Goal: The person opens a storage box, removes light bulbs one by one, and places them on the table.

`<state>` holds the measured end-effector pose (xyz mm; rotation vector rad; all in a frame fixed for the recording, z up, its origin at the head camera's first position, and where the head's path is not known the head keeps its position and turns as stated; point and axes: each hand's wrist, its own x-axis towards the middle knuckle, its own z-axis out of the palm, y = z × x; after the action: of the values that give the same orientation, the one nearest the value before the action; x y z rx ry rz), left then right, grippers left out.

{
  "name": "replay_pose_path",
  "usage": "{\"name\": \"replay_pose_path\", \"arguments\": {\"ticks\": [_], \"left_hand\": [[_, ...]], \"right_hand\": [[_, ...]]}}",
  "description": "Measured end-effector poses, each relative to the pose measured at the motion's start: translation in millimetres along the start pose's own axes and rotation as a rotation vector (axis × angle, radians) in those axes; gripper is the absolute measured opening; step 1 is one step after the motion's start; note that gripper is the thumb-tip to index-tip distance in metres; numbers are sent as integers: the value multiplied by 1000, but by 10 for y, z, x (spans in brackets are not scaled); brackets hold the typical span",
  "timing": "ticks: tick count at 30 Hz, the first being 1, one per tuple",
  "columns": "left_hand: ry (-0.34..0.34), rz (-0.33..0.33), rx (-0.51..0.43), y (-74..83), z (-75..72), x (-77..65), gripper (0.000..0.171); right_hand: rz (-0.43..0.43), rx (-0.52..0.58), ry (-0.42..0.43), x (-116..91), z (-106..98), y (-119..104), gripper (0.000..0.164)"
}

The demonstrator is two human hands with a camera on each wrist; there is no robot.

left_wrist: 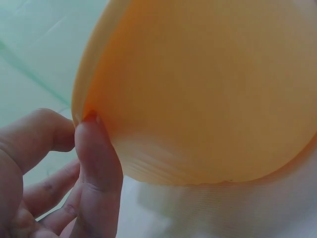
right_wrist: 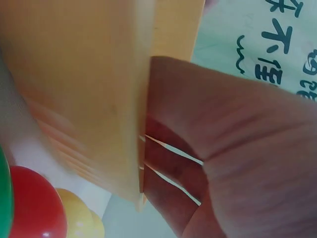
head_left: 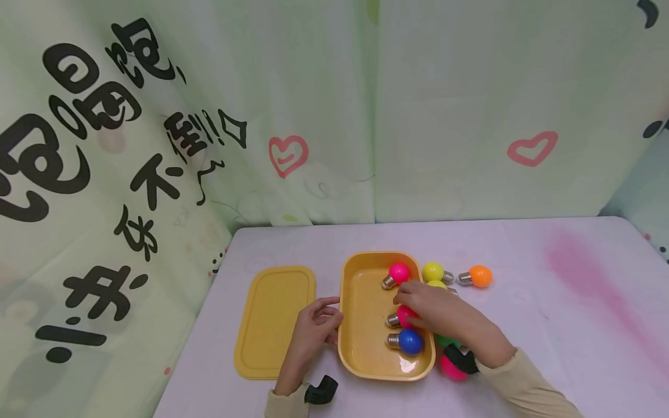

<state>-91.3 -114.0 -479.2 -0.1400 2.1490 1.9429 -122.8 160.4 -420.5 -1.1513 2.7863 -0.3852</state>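
My left hand [head_left: 315, 325] is at the left side of a yellow plastic tray [head_left: 360, 302]. In the left wrist view, the thumb and a finger [left_wrist: 96, 163] pinch the tray's rim. The right hand [head_left: 436, 305] reaches over the opposite rim, fingers bent down inside, between a pink light bulb [head_left: 399, 272] and a second, red-pink bulb [head_left: 403, 317]. A blue bulb [head_left: 410, 342] lies nearer the front of the tray. In the right wrist view, the tray wall [right_wrist: 89, 89] hides the right fingertips, so I cannot tell whether they hold a bulb.
Left of the tray lies a flat yellow lid [head_left: 272, 325]. Several more bulbs sit along the tray's right side, among them a yellow bulb [head_left: 432, 271], an orange bulb [head_left: 479, 276], a green bulb [head_left: 445, 341] and a pink bulb [head_left: 452, 369]. A printed curtain [head_left: 444, 116] hangs behind the table.
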Motion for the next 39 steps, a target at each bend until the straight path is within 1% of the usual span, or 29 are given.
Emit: {"name": "replay_pose_path", "arguments": {"ticks": [5, 10, 16, 20, 24, 29, 31, 36, 39], "left_hand": [[-3, 2, -4, -5, -4, 0, 39], [-4, 5, -8, -13, -9, 3, 39], [-6, 6, -10, -16, -9, 0, 39], [-7, 8, -9, -14, -8, -3, 39], [-3, 3, -7, -16, -13, 5, 39], [0, -6, -9, -13, 1, 22, 38], [-3, -3, -8, -11, 2, 19, 38], [-1, -4, 12, -2, 4, 2, 40], [4, -13, 18, 7, 15, 2, 41]], "right_hand": [[-27, -28, -1, 33, 32, 1, 22], [-52, -38, 15, 47, 55, -1, 19], [-80, -54, 33, 55, 87, -5, 23], [-86, -65, 42, 57, 105, -3, 23], [-78, -67, 34, 61, 106, -13, 22], [-55, -38, 24, 21, 56, -30, 25], [-56, -32, 37, -9, 28, -39, 25], [-86, -67, 94, -101, -24, -44, 26], [-90, -72, 119, -152, -51, -40, 28]]}}
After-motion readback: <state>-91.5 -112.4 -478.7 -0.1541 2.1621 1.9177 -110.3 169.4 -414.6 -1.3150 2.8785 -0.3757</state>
